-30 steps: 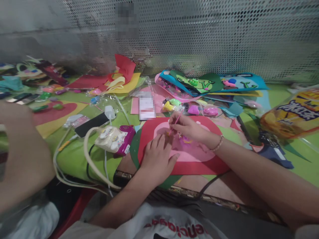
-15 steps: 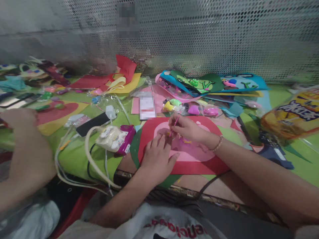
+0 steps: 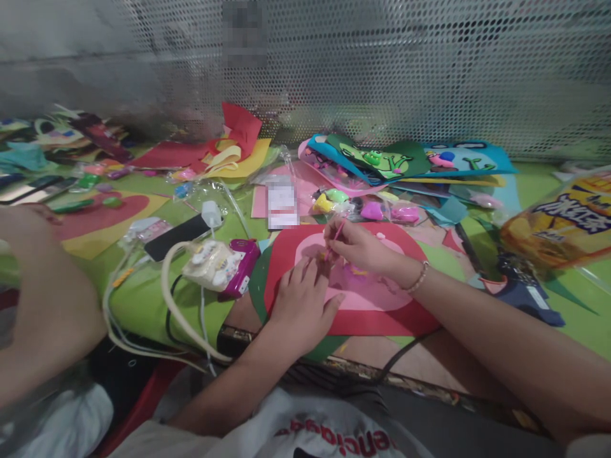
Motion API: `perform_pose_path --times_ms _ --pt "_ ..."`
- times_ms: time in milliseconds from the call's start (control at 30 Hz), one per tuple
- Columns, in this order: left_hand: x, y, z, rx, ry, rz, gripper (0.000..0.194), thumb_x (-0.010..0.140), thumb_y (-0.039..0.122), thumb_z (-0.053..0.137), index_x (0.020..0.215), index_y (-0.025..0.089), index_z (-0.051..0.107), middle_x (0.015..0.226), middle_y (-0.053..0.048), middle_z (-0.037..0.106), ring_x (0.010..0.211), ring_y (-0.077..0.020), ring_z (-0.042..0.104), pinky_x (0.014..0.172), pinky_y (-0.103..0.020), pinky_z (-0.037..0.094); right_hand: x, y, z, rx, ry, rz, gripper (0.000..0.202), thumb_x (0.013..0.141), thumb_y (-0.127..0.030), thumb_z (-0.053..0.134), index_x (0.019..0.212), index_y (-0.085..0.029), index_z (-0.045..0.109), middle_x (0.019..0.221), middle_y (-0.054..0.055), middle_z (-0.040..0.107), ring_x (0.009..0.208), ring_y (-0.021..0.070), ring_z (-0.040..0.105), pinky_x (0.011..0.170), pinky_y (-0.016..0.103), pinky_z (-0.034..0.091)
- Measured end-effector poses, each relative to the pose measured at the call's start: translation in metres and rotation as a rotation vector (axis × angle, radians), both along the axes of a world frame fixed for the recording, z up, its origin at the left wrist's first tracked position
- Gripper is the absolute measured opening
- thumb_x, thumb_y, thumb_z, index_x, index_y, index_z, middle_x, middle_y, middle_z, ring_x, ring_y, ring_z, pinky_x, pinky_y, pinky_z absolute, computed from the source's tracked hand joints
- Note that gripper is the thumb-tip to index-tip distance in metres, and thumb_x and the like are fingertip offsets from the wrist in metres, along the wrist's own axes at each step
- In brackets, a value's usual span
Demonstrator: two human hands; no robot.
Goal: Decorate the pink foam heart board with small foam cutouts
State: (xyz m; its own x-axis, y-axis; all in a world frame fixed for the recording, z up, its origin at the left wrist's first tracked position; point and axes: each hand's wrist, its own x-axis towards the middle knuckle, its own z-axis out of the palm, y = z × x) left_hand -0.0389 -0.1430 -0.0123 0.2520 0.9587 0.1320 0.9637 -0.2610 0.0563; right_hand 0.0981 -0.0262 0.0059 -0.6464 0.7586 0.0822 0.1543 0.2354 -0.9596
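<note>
My left hand (image 3: 301,298) lies flat with its fingers stretched over the left side of a pink panel (image 3: 341,302) on a red rounded sheet (image 3: 382,323). Between the fingertips of my right hand (image 3: 356,245) is a thin pink stick (image 3: 339,230), pinched and tilted, its lower end near my left fingertips. Purple and yellow bits of what looks like clay (image 3: 356,272) sit on the pink panel, partly hidden under my right hand. A small white lump (image 3: 380,236) is near the panel's top edge. Green sheet (image 3: 258,286) shows beneath the red one.
Small bags of coloured clay (image 3: 372,210) lie behind the sheet. Left are a cream-and-magenta case (image 3: 222,267), a black phone (image 3: 176,236) and looped cables (image 3: 167,292). A snack bag (image 3: 563,219) stands right. Decorated sheets (image 3: 382,159) lie at the back. Another person's arm (image 3: 48,292) reaches in at left.
My hands stay almost in place, the right still holding the pink stick over the panel. The other person's arm at the left has shifted slightly.
</note>
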Motion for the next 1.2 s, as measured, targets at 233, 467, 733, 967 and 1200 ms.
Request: perform_pose_path --times_ms 233,467,733,967,1200 --pt "-0.0004 0.0006 -0.0014 0.003 -0.002 0.004 0.054 0.09 0.048 0.027 0.132 0.016 0.041 0.137 -0.013 0.042 0.131 -0.0288 0.03 0.103 -0.046 0.031 -0.0008 -0.0009 0.0 0.024 -0.009 -0.034 0.014 0.074 -0.012 0.045 0.085 -0.02 0.042 0.069 -0.003 0.052 0.06 0.0111 0.058 0.056 0.026 0.048" --pt "-0.0002 0.0005 0.0003 -0.001 -0.009 -0.005 0.055 0.09 0.047 0.028 0.135 0.016 0.038 0.138 -0.014 0.041 0.13 -0.0283 0.031 0.102 -0.046 0.032 -0.0009 0.0012 -0.0027 0.028 0.015 -0.073 0.014 0.074 -0.012 0.046 0.084 -0.02 0.043 0.071 -0.004 0.049 0.059 0.01 0.056 0.055 0.025 0.046" --pt "0.0 0.0004 -0.0003 0.002 -0.012 -0.005 0.054 0.09 0.047 0.027 0.133 0.016 0.04 0.138 -0.014 0.041 0.13 -0.0283 0.031 0.102 -0.046 0.032 -0.0012 0.0003 -0.0032 0.043 -0.02 -0.059 0.013 0.074 -0.013 0.045 0.084 -0.02 0.043 0.071 -0.004 0.05 0.059 0.0106 0.057 0.053 0.026 0.046" --pt "-0.0006 0.0005 0.0001 -0.01 -0.013 -0.007 0.053 0.09 0.048 0.026 0.127 0.015 0.046 0.14 -0.013 0.038 0.13 -0.0288 0.03 0.103 -0.047 0.031 -0.0018 -0.0019 0.0 0.018 0.016 -0.046 0.014 0.073 -0.013 0.046 0.084 -0.02 0.042 0.072 -0.003 0.05 0.059 0.01 0.056 0.054 0.025 0.046" --pt "0.0001 -0.0001 0.0005 -0.002 -0.012 -0.001 0.051 0.091 0.047 0.027 0.122 0.014 0.051 0.137 -0.015 0.042 0.13 -0.0296 0.031 0.103 -0.047 0.032 -0.0024 -0.0057 0.0044 0.006 -0.07 -0.038 0.012 0.073 -0.014 0.047 0.082 -0.02 0.043 0.067 -0.003 0.053 0.058 0.0112 0.057 0.053 0.024 0.044"
